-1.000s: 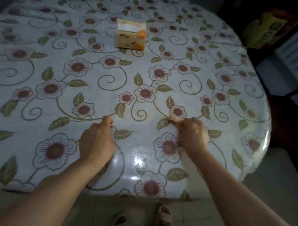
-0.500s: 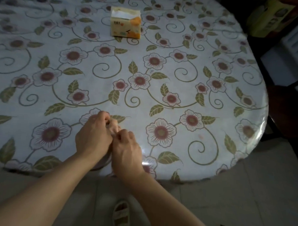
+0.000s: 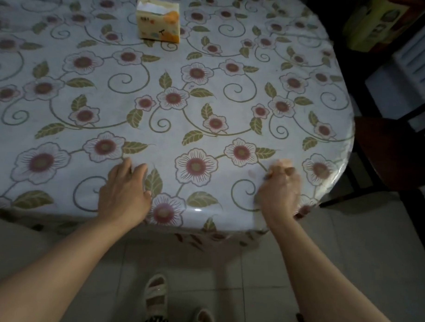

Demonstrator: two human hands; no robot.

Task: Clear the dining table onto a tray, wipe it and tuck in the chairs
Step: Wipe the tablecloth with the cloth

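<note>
1. Two hands work at the near edge of the dining table [image 3: 232, 108] in the head view, the only view there is. The left hand [image 3: 123, 191] lies flat with fingers [image 3: 136, 169] straight and spread, pressing on the glossy flowered table cover [image 3: 63, 112] and holding nothing.

2. The right hand [image 3: 279, 187] is blurred. Its fingers [image 3: 282, 167] look curled over something pale, perhaps a crumpled tissue used for wiping, but I cannot tell what it is or whether anything is truly gripped.

3. Well beyond both sets of fingertips, toward the far side, stands a tissue pack [image 3: 159, 20], upright, a white sheet poking from its top. It is the only loose thing on the surface; no tray shows.

4. Handling, as a judgement: the pack looks light and soft-sided, so it would dent under a hard squeeze. A gentle hold across its two broad faces should do. The cover is slick and shiny and may slide or wrinkle under a wipe, so the flat left palm serves well as an anchor.

5. Out past the right fingers, beyond the rim, a dark chair [image 3: 390, 152] stands apart from the table, not yet tucked in.

6. Below the wrists, sandalled feet [image 3: 156, 296] stand on the tiled floor [image 3: 348, 250].
</note>
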